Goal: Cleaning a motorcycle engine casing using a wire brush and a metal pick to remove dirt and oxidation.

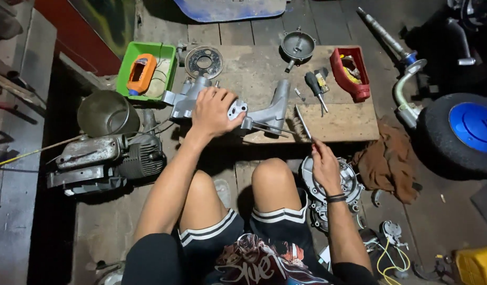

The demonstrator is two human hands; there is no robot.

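Note:
My left hand rests palm-down on a silver cast-metal engine casing that lies on a wooden board. My right hand grips the handle end of a thin metal tool, whose tip points up onto the board beside the casing. Under my right hand a round metal engine cover lies on the floor. My bare knees are just in front of the board.
On the board: a black-handled screwdriver, a red tray, a round metal plate, a metal bowl-shaped part. A green tray, a metal pot and an engine block sit left. A brown rag and wheel lie right.

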